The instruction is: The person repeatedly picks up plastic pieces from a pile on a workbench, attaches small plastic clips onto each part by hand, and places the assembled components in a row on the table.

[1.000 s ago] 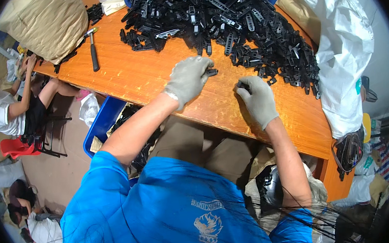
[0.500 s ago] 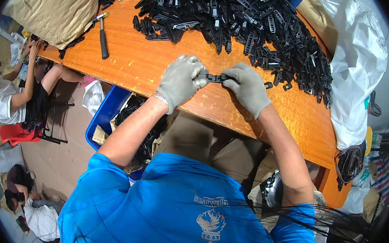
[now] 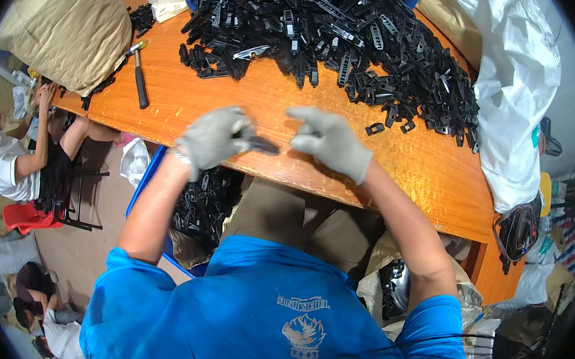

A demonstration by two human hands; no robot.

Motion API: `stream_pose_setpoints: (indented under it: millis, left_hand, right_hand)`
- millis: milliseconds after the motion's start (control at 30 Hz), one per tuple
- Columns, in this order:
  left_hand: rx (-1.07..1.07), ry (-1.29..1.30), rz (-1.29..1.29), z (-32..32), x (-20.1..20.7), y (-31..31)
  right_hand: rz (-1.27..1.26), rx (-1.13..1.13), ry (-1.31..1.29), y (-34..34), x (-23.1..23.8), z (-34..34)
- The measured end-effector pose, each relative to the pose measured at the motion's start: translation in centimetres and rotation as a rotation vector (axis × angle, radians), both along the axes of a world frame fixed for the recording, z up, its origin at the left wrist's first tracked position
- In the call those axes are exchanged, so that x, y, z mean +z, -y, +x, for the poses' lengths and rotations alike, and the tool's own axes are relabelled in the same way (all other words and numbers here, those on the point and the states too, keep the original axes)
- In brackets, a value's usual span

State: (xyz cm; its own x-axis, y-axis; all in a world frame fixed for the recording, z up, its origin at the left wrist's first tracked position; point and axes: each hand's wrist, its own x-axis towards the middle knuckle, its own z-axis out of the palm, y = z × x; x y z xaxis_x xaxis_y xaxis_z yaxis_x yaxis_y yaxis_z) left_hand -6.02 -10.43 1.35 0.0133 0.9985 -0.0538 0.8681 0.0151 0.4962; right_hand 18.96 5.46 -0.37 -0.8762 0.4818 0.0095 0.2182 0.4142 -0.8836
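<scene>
1. I see the left hand (image 3: 213, 137), in a grey glove, with its fingers (image 3: 238, 131) clamped on a small black plastic part (image 3: 264, 145) that juts out to the right over the near edge of the worktop (image 3: 180, 103).
2. The right hand (image 3: 330, 142), gloved too, sits just beside that part without touching it; its fingers (image 3: 304, 114) are spread apart and hold nothing.
3. Beyond both hands lies a big heap of black plastic parts (image 3: 337, 34), with a few loose pieces strayed toward the right hand.
4. Well off to the left of the fingers a hammer (image 3: 138, 76) lies flat, and past it a tan sack (image 3: 67, 35).
5. Below the left forearm a blue bin (image 3: 141, 187) holds more black parts.
6. To the far right hangs a white bag (image 3: 517, 94); the worktop is orange wood.
7. At far left another person (image 3: 9, 161) sits by a red stool (image 3: 24, 217).
</scene>
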Motion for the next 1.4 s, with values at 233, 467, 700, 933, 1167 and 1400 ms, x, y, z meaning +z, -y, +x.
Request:
stream_pose_setpoints:
  millis: [233, 467, 700, 933, 1167, 1400]
  left_hand:
    - [-0.134, -0.122, 0.275, 1.5, 2.5, -5.1]
    - [-0.181, -0.502, 0.383, 10.4, -1.0, -19.1]
    - [-0.346, -0.66, 0.592, 10.3, -1.0, -20.3]
    - [-0.354, -0.598, 0.356, 9.3, -0.7, -14.9]
    - [-0.22, -0.003, 0.205, 5.9, -1.3, -10.2]
    - [-0.064, 0.388, -0.109, 2.6, -0.7, -11.5]
  right_hand:
    - [0.774, -0.497, 0.174, -7.5, 0.7, 6.0]
    - [0.852, -0.307, 0.454, -8.8, 0.4, 5.3]
    - [0.832, -0.362, 0.439, -6.1, 1.2, 5.7]
    - [0.656, -0.322, 0.375, -2.9, 0.8, 5.4]
    - [0.696, -0.241, 0.333, -3.1, 0.2, 6.0]
    - [0.685, -0.241, 0.438, -3.5, 1.3, 5.3]
